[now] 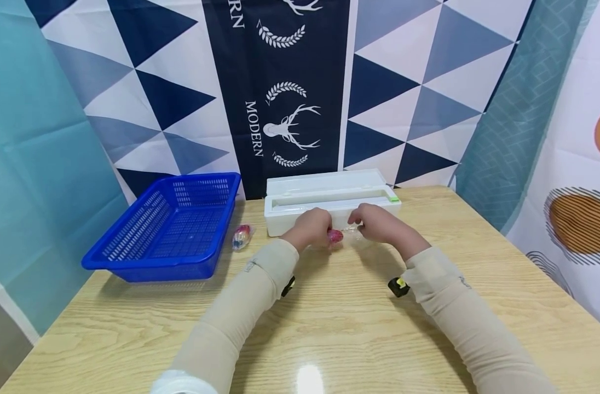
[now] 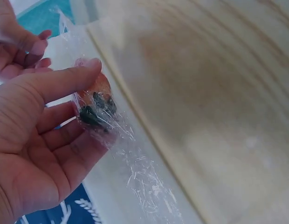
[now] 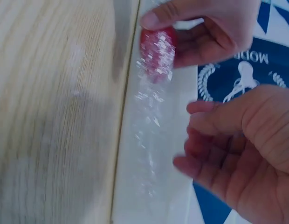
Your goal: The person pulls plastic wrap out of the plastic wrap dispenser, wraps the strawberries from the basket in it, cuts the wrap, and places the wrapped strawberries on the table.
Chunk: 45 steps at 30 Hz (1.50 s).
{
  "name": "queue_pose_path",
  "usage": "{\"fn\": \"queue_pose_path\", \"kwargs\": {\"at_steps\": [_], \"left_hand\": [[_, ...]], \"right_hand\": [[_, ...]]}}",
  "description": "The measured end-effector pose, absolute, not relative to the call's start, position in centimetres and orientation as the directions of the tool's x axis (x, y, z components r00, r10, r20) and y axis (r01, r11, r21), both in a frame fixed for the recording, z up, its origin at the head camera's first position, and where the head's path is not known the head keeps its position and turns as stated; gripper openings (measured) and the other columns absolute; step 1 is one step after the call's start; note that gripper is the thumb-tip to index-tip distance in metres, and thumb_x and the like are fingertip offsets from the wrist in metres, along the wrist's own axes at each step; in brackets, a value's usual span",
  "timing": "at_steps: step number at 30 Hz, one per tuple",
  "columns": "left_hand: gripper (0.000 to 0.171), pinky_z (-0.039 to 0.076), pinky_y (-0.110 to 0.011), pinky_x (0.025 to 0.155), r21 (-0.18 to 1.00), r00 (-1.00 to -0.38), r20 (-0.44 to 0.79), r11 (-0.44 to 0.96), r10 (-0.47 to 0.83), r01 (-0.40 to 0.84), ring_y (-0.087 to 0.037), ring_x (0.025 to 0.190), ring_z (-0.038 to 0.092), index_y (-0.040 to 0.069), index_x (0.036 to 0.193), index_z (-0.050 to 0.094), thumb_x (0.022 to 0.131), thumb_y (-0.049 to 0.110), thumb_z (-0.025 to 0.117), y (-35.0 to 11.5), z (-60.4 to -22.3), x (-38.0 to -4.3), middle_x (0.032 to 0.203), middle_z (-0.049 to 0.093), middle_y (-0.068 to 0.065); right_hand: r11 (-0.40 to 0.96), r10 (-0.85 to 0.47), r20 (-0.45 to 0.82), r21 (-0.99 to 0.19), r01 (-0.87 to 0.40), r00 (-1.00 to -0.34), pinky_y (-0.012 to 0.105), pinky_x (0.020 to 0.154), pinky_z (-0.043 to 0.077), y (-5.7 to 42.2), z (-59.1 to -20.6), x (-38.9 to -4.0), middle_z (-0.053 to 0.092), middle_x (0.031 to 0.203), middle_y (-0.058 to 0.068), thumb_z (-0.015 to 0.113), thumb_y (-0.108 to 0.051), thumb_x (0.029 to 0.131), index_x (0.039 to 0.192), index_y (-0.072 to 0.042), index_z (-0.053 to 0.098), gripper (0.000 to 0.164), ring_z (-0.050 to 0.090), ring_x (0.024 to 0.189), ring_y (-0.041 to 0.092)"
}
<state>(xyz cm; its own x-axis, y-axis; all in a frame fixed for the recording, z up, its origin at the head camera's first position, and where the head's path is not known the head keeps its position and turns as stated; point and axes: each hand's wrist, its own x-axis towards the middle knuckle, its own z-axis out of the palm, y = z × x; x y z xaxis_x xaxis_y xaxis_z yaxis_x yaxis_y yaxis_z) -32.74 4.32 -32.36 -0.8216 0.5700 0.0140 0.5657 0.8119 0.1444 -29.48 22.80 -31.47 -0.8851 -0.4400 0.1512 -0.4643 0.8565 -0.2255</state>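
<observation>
My left hand (image 1: 313, 225) pinches a red egg-shaped object (image 1: 335, 236) wrapped in clear film, between thumb and fingers. In the left wrist view the egg-shaped object (image 2: 103, 88) shows orange with dark green patches. A loose, crinkled tail of film (image 3: 150, 126) trails from it toward my right hand (image 1: 379, 223). In the right wrist view that right hand (image 3: 242, 140) has loosely bent fingers beside the film, apparently apart from it, with nothing visible in its grasp. Just behind both hands stands a long white film box (image 1: 280, 223), its lid raised.
A blue plastic basket (image 1: 208, 268) stands at the left of the wooden table (image 1: 349, 339). Between basket and white box lies another film-wrapped egg-shaped object (image 1: 242, 237), coloured red, yellow and blue. A green tab (image 1: 394, 199) sits at the box's right end. Patterned cloth (image 1: 182, 104) hangs behind.
</observation>
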Motion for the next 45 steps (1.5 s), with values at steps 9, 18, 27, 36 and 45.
{"fn": "queue_pose_path", "kwargs": {"at_steps": [9,18,27,36,45], "left_hand": [[0.026,0.048,-0.028,0.062,0.097,-0.813,0.090,0.807,0.576,0.583,-0.011,0.071,0.056,0.017,0.091,0.075,0.069,0.026,0.087,3.2,-29.9,-31.0,0.075,0.063,0.010],[0.030,0.050,-0.029,0.064,0.023,-0.781,0.236,0.800,0.579,0.600,-0.011,0.075,0.057,0.016,0.098,0.074,0.072,0.027,0.085,2.0,-28.5,-28.4,0.085,0.065,0.006],[0.040,0.052,-0.028,0.078,0.114,-0.753,0.355,0.774,0.554,0.623,-0.012,0.086,0.061,0.014,0.110,0.072,0.075,0.027,0.085,0.9,-27.8,-26.9,0.099,0.068,0.001],[0.047,0.050,-0.022,0.075,0.254,-0.741,0.442,0.721,0.506,0.644,-0.011,0.088,0.059,0.012,0.119,0.069,0.077,0.026,0.084,0.4,-27.5,-26.7,0.105,0.068,-0.001],[0.048,0.049,-0.018,0.074,0.328,-0.732,0.460,0.670,0.503,0.666,-0.011,0.088,0.058,0.012,0.121,0.069,0.078,0.024,0.084,0.3,-27.3,-26.6,0.109,0.068,-0.002]], "right_hand": [[0.895,-0.373,0.279,-0.143,-0.422,-0.885,0.041,0.073,0.051,21.3,-30.3,-26.5,0.063,0.089,0.011,0.078,-0.005,0.077,0.110,0.003,0.067,0.036,0.058,0.078,0.024],[0.886,-0.396,0.365,-0.089,-0.455,-0.843,0.040,0.072,0.053,20.1,-29.4,-25.0,0.063,0.087,0.012,0.081,-0.008,0.076,0.115,0.005,0.066,0.044,0.059,0.077,0.025],[0.807,-0.357,0.438,-0.301,-0.508,-0.825,0.035,0.069,0.054,20.1,-29.5,-25.4,0.065,0.087,0.009,0.080,-0.005,0.077,0.107,0.000,0.072,0.031,0.061,0.075,0.020],[0.702,-0.302,0.416,-0.512,-0.495,-0.858,0.034,0.069,0.057,20.5,-29.3,-26.1,0.066,0.102,0.013,0.077,-0.003,0.082,0.117,0.000,0.067,0.037,0.067,0.081,0.022],[0.573,-0.242,0.315,-0.717,-0.397,-0.918,0.027,0.074,0.057,20.5,-30.0,-26.8,0.064,0.117,0.019,0.066,0.000,0.090,0.126,0.003,0.061,0.036,0.068,0.092,0.026]]}}
